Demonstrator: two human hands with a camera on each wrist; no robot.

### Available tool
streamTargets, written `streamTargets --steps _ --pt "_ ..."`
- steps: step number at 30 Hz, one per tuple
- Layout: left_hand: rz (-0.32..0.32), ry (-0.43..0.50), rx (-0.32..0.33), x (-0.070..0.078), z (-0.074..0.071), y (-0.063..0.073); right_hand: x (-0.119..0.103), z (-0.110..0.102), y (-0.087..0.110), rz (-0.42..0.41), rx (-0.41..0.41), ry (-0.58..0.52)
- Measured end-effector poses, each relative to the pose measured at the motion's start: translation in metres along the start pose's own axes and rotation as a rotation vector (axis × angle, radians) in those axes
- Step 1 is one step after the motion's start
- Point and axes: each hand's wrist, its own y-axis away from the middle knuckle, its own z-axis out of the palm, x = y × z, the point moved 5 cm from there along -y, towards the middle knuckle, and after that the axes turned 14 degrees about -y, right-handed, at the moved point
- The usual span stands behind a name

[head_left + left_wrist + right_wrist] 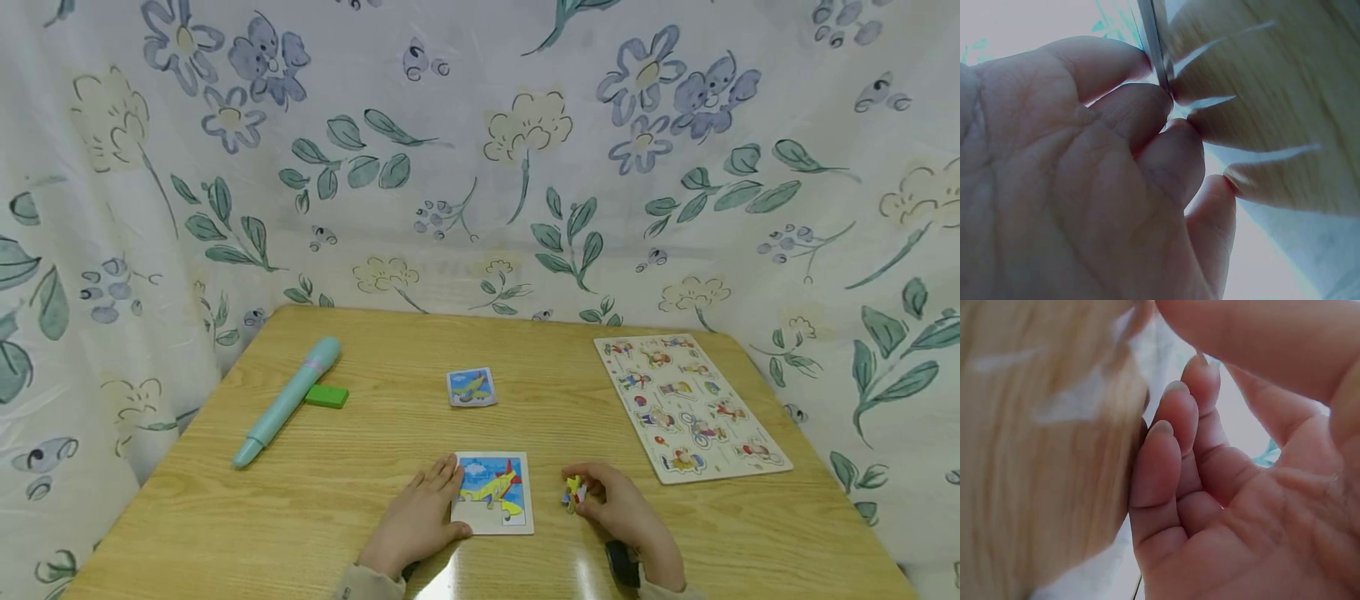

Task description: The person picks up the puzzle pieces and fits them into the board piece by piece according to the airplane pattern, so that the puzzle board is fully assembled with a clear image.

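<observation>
Your left hand (422,515) lies with fingers extended, touching the left edge of the part-filled airplane puzzle board (483,517), flat on the counter (292,525) | your right hand (621,504) has thumb and fingers pinched on small puzzle pieces (573,493), just right of the board | your two hands sit apart, board between them
</observation>
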Motion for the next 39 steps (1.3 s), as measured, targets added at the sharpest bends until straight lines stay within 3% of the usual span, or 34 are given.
streamTargets --steps 5,8,14,16,24,30,34,39 --pt "0.002 -0.011 0.0 0.0 0.001 -0.001 0.004 -0.004 -0.001 0.105 0.183 0.02" --pt "0.001 -0.021 0.002 0.0 0.001 -0.001 0.002 0.0 -0.004 0.134 0.225 -0.038" --pt "-0.002 -0.018 0.004 0.001 0.0 -0.001 -0.012 0.028 -0.016 0.077 0.094 -0.302" --pt "-0.003 -0.018 0.005 0.001 0.0 -0.001 -0.018 0.039 -0.019 0.044 0.04 -0.339" --pt "-0.003 -0.026 0.003 0.001 0.0 0.0 -0.036 0.072 -0.023 -0.061 -0.081 -0.202" --pt "0.004 -0.014 -0.005 0.003 -0.002 0.0 -0.04 0.083 -0.025 -0.067 -0.14 -0.163" --pt "0.006 -0.015 -0.005 0.003 -0.002 0.0 -0.042 0.087 -0.026 -0.074 -0.162 -0.129" --pt "0.007 -0.029 0.0 0.002 -0.001 0.001 -0.044 0.089 -0.026 -0.124 -0.147 -0.001"
